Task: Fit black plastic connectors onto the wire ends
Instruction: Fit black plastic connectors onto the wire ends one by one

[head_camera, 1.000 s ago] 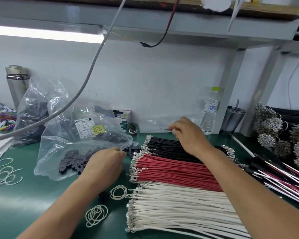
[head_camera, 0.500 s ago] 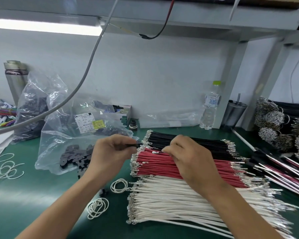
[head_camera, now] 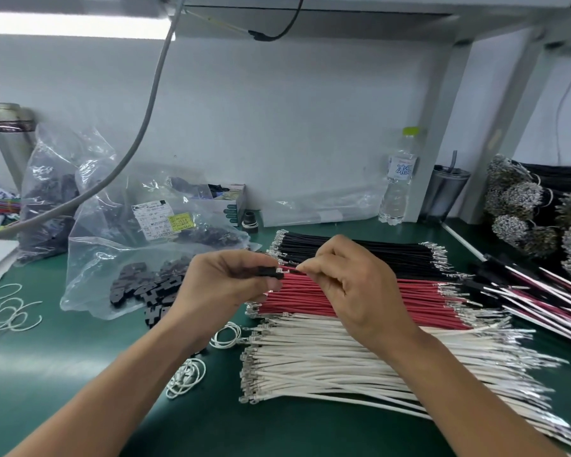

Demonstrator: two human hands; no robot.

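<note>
Black connector [head_camera: 271, 272] pinched in left hand [head_camera: 226, 285], right hand [head_camera: 350, 285] pinching wire [head_camera: 292, 271]

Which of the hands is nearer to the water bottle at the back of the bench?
Right. The right hand is over the wire piles, below and left of the water bottle; the left hand is farther left, beside the connector bag.

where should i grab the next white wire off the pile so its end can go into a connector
Pinch a white wire on its insulation just behind the metal terminal, coming from above at the pile's left edge. The terminals all line up there, facing the left hand that grips the black connector, as the right hand holds its wire now. That grip probably leaves the tip free to insert.
</note>
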